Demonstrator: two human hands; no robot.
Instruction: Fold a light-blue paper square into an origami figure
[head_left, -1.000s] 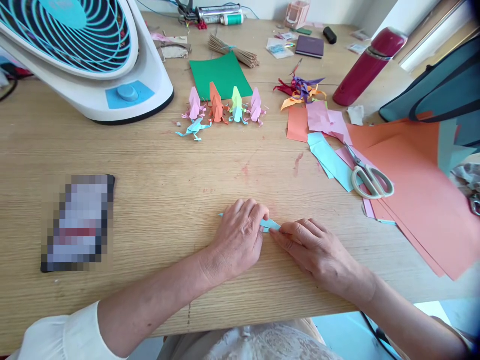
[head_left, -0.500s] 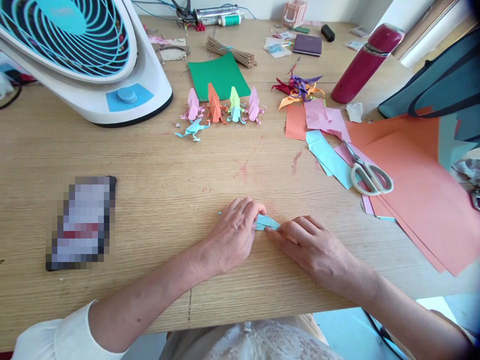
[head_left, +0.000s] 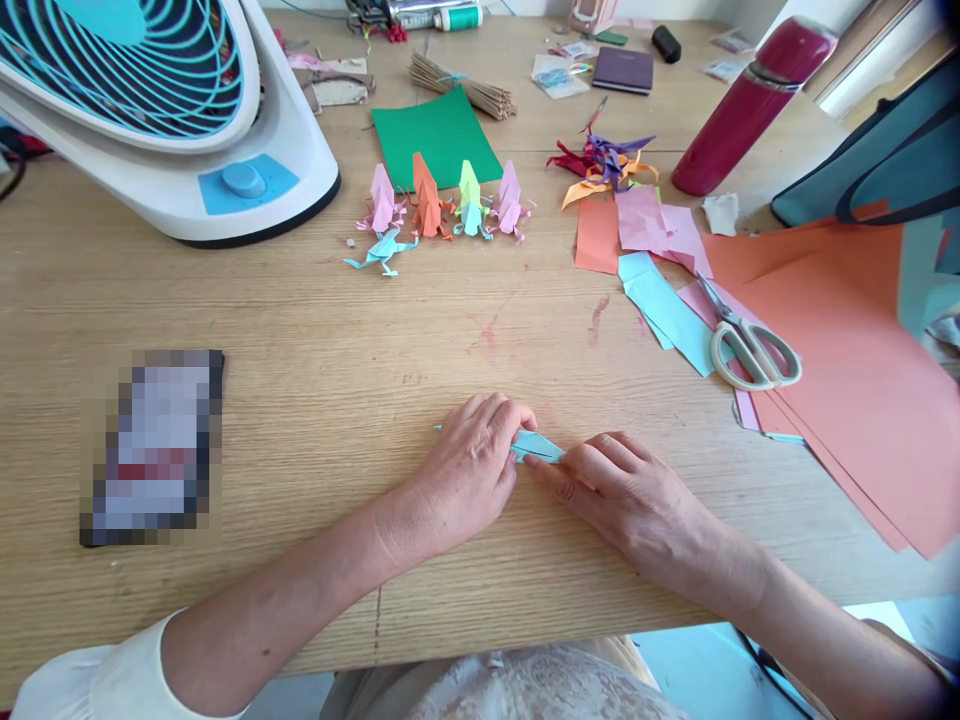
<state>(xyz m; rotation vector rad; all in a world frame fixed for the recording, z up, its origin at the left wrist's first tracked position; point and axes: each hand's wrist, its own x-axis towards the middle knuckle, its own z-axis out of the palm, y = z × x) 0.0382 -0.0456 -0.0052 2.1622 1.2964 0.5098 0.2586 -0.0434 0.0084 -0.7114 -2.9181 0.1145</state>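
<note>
A narrow folded piece of light blue paper (head_left: 537, 445) lies low over the table near its front edge, between my hands. My left hand (head_left: 474, 465) covers its left part, with fingers curled around it; a thin blue tip pokes out on the far left. At the right end, my right hand (head_left: 619, 490) pinches the paper between thumb and fingers. Farther back stand several folded paper figures, among them an orange one (head_left: 427, 200), a green and blue one (head_left: 470, 203) and a pink one (head_left: 510, 203). A light blue figure (head_left: 384, 252) lies before them.
A white fan (head_left: 270, 170) stands back left, a blurred phone-like object (head_left: 154, 445) nearer. Scissors (head_left: 754, 350) rest on paper pieces at right, beside large orange sheets (head_left: 847, 380). Behind are a green sheet (head_left: 435, 140), a red flask (head_left: 750, 110) and a blue bag (head_left: 877, 150).
The view has shifted slightly, so the far objects sit a little higher and the right-hand ones farther right. Both hands keep nearly the same hold on the blue paper.
</note>
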